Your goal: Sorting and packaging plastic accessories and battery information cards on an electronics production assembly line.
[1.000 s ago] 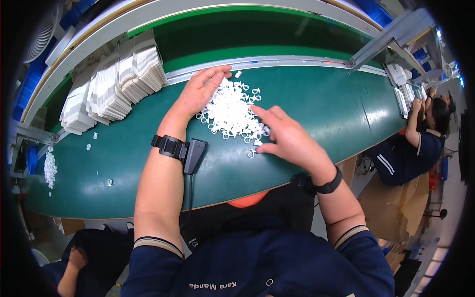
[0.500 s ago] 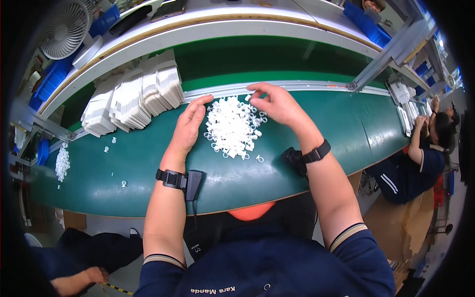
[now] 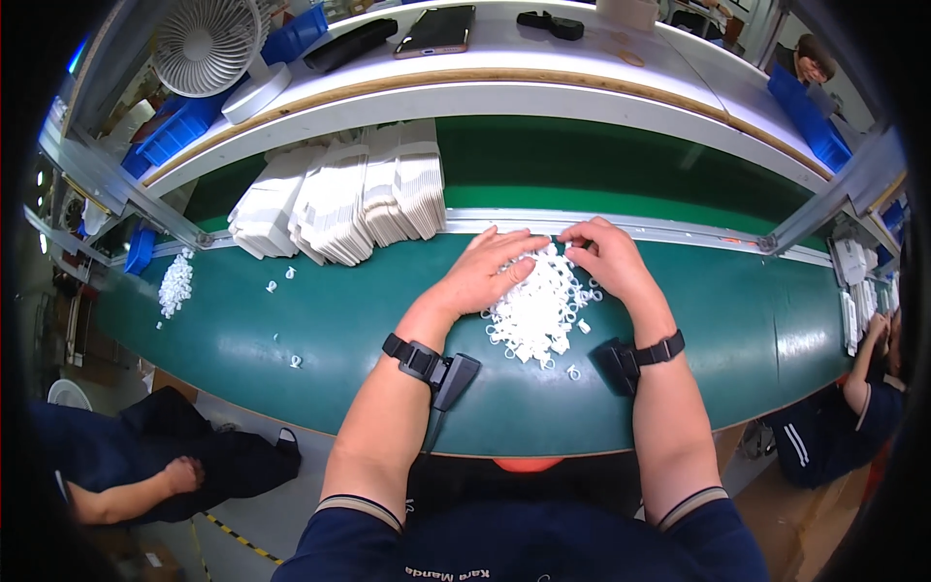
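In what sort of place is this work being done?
Probably a factory workshop: a green bench bears a pile of small white parts, stacks of flat white pieces stand along its back, and a co-worker is at the right.

The worktop (image 3: 713, 330) is smooth with a soft, glossy sheen; a dull bare-metal rail (image 3: 679, 233) follows its far edge. Close to that edge lie small loops (image 3: 539, 315), apparently plastic, though glare washes out their finish, and, further left, matt, paper-like stacks (image 3: 335, 199).
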{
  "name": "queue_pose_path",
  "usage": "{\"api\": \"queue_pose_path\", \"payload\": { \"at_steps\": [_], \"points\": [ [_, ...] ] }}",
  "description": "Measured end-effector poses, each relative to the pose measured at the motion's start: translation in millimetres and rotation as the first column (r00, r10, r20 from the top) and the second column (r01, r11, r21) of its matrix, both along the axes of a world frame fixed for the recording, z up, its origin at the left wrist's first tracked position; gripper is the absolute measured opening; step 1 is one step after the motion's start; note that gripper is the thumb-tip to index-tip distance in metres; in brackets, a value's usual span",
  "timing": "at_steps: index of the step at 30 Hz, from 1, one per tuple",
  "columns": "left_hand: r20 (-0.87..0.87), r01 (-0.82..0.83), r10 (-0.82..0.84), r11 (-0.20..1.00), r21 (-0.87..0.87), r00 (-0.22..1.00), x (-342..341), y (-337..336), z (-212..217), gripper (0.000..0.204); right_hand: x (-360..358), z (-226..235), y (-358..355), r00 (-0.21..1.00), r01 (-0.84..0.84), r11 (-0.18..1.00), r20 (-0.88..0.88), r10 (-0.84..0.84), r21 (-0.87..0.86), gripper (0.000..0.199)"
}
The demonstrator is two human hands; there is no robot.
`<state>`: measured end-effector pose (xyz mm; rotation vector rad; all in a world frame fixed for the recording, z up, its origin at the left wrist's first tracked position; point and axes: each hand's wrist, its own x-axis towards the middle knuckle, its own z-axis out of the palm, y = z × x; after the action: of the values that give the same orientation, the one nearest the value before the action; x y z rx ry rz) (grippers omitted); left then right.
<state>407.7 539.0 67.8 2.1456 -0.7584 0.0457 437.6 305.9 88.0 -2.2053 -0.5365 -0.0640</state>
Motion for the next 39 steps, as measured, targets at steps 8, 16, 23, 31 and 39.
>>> {"api": "queue_pose_path", "payload": {
  "at_steps": [8, 16, 23, 31, 39],
  "points": [
    [-0.019, -0.125, 0.129, 0.906, -0.405, 0.992, -4.5, -6.2, 9.0, 0.030, 3.6, -2.3, 2.7, 0.998, 0.019, 1.000, -0.065, -0.017, 0.025, 0.009],
    [0.587, -0.604, 0.650, 0.732, -0.315, 0.482, -13.2, 26.1, 40.5, 0.022, 7.8, -8.3, -3.6, 0.999, 0.039, 0.995, -0.029, -0.037, 0.087, 0.021],
    [0.555, -0.809, 0.707, 0.579, -0.098, 0.439, -2.4, 45.8, 25.7, 0.032, 5.0, -4.7, -1.0, 0.998, 0.033, 0.998, -0.058, -0.030, 0.056, 0.020],
    [0.575, -0.770, 0.627, 0.638, 0.007, 0.526, -6.4, 36.9, 22.5, 0.041, 3.3, -6.9, 0.5, 0.998, 0.022, 0.997, -0.052, -0.018, 0.080, 0.018],
    [0.545, -0.649, 0.492, 0.750, 0.131, 0.679, -12.9, 31.0, 32.0, 0.057, 5.0, -6.2, 2.4, 0.994, 0.061, 0.995, -0.093, -0.054, 0.074, 0.017]
  ]
}}
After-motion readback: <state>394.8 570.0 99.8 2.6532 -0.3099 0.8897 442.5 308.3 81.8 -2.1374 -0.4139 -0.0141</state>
